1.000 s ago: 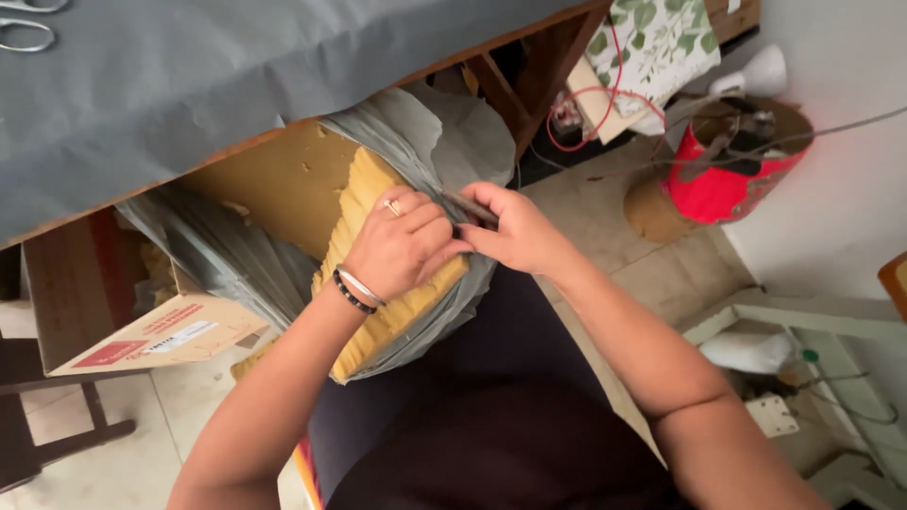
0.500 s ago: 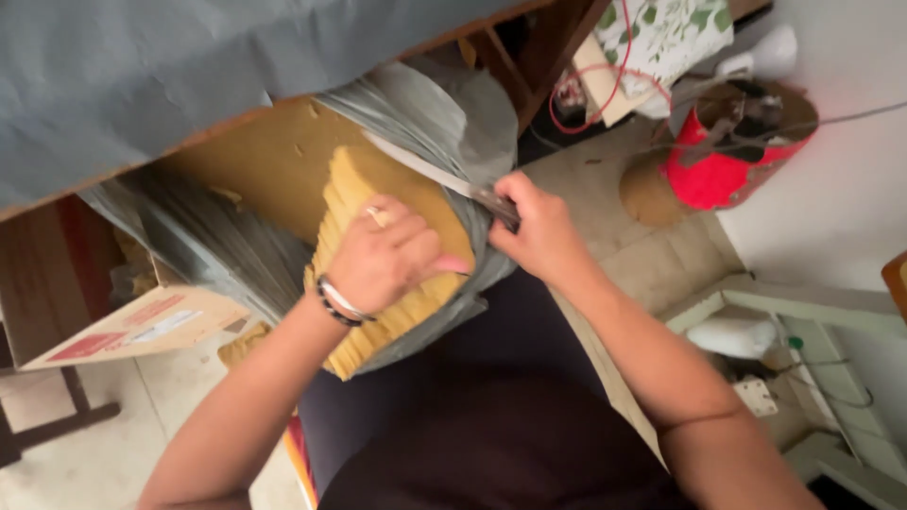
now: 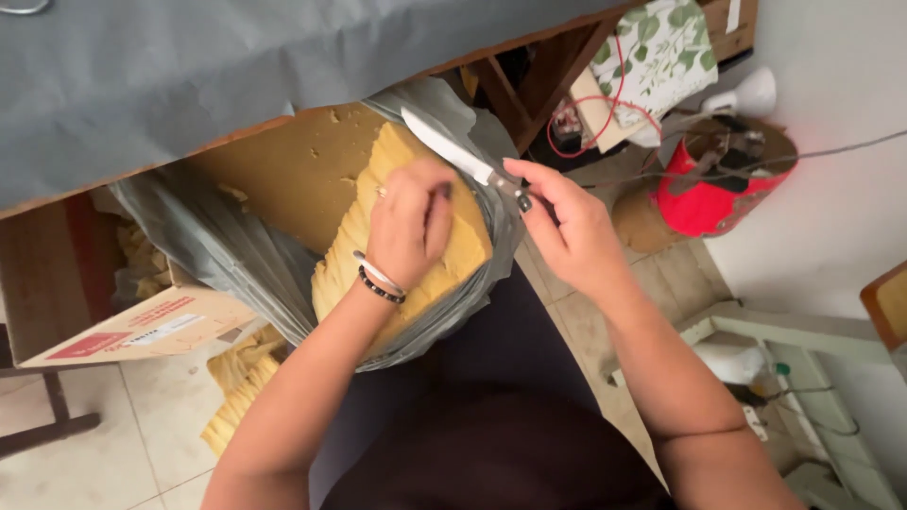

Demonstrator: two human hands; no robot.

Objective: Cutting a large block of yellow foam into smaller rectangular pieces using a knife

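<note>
Two hands at work: both meet over a yellow block resting on the person's lap.
Tabletop [image 3: 189, 66]: draped in grey cloth, above and beyond the fingers, its wooden edge showing underneath.
Grey plastic bag [image 3: 236, 255]: crumpled around the block, spreading left of and beneath the fingers.
Yellow foam block [image 3: 416, 236]: thick, spongy-looking slab with a pitted face and a ribbed, layered side; it lies tilted in the bag, directly under the left fingers.
Cardboard box [image 3: 123, 326]: well to the left of the fingers, on the tiled floor, with foam scraps beside it.
Red container [image 3: 709, 194]: to the right of the right fingers, on the floor, wires about it.
Left hand [image 3: 408, 227]: fingers together and curled, pressing down on the block's top; a bracelet and a ring show.
Right hand [image 3: 567, 227]: fingers clamped on the knife handle, just right of the block.
Knife [image 3: 453, 151]: pale blade pointing up-left, lying across the block's upper corner.
Step in hand: likely lining up a cut in the foam.
Next move calls for: a steady hold by the left hand, its fingertips kept off the blade's line.
</note>
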